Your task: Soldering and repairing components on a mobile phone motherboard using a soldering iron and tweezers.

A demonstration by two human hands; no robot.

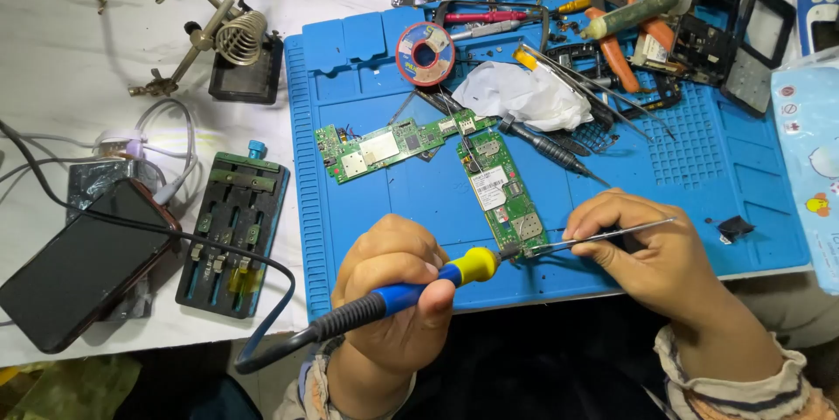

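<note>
My left hand (pixel 393 289) grips a soldering iron (pixel 437 282) with a blue and yellow handle; its tip touches the near end of a green circuit board (pixel 502 197) lying upright on the blue work mat (pixel 367 79). My right hand (pixel 642 249) pinches metal tweezers (pixel 603 235) whose points meet the same spot on the board. A second green circuit board (pixel 384 147) lies crosswise just to the left on the mat.
A solder spool (pixel 425 54), crumpled white tissue (pixel 524 95), screwdrivers, pliers (pixel 622 51) and phone housing parts (pixel 743 35) crowd the mat's far side. Left of the mat: a board-holder jig (pixel 232 232), a dark phone (pixel 83 263), cables and a coiled iron stand (pixel 236 40).
</note>
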